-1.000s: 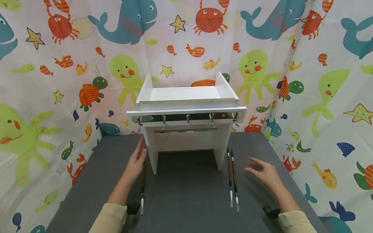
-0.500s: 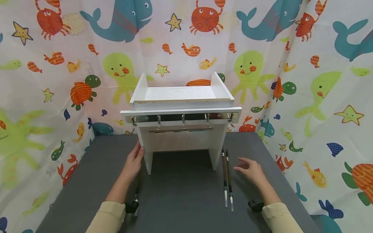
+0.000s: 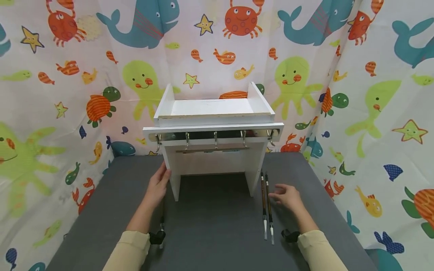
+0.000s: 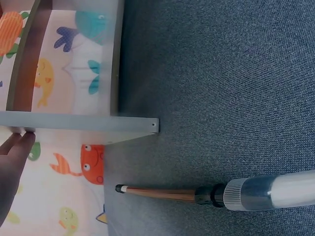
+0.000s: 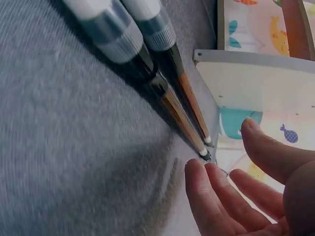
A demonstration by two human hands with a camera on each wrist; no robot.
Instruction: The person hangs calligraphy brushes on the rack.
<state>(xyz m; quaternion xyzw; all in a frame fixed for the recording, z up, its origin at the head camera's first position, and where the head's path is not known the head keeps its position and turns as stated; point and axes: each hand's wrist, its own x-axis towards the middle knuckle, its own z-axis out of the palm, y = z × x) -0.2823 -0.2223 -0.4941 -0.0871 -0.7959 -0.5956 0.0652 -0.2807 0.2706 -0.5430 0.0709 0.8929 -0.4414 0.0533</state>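
Note:
A white wooden shelf unit [image 3: 217, 121] stands on the grey table, with a metal strip of several hooks [image 3: 216, 134] along its front. My left hand [image 3: 156, 190] is at the outer face of its left side panel [image 4: 78, 122], fingertips touching it in the left wrist view. A brush [image 4: 167, 194] with a clear-capped tip lies below that hand. Two similar brushes, one nearer the shelf [image 3: 263, 205] and one farther right [image 3: 269, 207], lie side by side past the right panel. Just right of them my right hand [image 3: 287, 197] hovers, fingers loosely bent, holding nothing.
The grey table [image 3: 213, 237] extends in front of the shelf and to both sides. A curtain [image 3: 203, 45] printed with sea animals hangs behind and at the sides. Dark wrist straps [image 3: 157, 238] sit on both wrists.
My right hand has moved left, closer to the two brushes. My left hand stays by the left panel. The head view has shifted slightly.

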